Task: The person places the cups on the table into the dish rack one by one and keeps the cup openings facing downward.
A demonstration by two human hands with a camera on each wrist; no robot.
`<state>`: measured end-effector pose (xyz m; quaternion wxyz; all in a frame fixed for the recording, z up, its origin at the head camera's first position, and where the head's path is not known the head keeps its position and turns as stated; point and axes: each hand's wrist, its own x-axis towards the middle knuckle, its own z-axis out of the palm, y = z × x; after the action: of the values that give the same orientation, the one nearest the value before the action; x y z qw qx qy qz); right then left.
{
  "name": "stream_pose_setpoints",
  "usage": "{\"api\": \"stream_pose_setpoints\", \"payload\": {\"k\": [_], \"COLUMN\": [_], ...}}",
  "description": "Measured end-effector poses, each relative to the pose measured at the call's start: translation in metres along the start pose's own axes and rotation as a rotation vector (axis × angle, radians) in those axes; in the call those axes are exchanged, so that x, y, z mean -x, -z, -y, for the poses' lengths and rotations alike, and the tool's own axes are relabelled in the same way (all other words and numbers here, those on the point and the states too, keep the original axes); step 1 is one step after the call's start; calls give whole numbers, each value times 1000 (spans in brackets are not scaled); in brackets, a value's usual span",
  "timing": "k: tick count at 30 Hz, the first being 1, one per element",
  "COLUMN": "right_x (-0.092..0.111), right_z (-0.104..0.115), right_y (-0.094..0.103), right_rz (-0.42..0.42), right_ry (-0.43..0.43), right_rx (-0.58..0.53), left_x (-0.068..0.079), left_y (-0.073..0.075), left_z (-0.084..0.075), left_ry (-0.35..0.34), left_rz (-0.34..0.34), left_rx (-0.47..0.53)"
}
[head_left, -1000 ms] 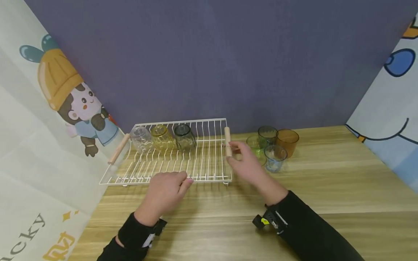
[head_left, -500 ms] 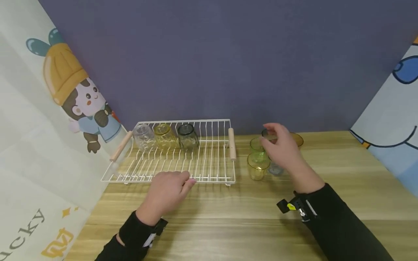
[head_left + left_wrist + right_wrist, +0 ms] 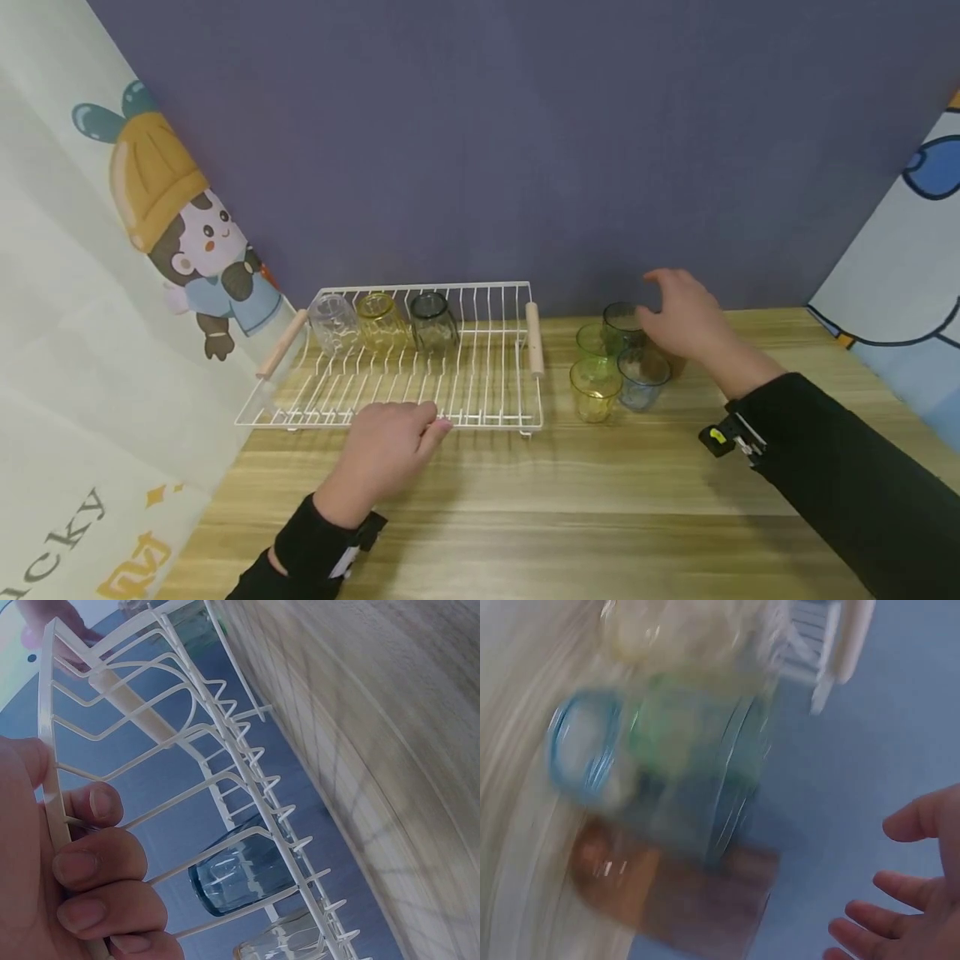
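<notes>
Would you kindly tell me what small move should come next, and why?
I would probably lower the right hand onto the amber glass and grasp it: that hand is open, holds nothing and hangs near this glass, while the left hand grips the rack along its front.

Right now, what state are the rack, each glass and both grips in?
Rack: upright, partly filled
Left grip: curled round the rack's front edge
Right grip: open, holding nothing
Racked clear glass: inverted
Racked yellow glass: inverted
Racked dark glass: inverted
Table yellow glass: upright
Green glass: upright
Blue glass: upright
Dark table glass: upright
Amber glass: upright
</notes>
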<state>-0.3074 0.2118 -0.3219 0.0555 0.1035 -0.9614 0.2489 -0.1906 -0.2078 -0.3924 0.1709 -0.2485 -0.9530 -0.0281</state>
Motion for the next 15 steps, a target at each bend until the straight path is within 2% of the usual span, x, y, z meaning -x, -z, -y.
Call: {"api": "stream_pose_setpoints", "payload": {"k": [8, 15], "right_x": [-19, -32], "right_z": [-24, -43], "right_y": [17, 13], "right_rz": [211, 286], "right_ry": [-78, -28], "right_rx": [-55, 36], "left_x": [3, 2], "left_y": [2, 1], "left_z": [2, 2], "left_ry": [9, 15], "left_rz": [-13, -10], "left_rx": [-9, -8]}}
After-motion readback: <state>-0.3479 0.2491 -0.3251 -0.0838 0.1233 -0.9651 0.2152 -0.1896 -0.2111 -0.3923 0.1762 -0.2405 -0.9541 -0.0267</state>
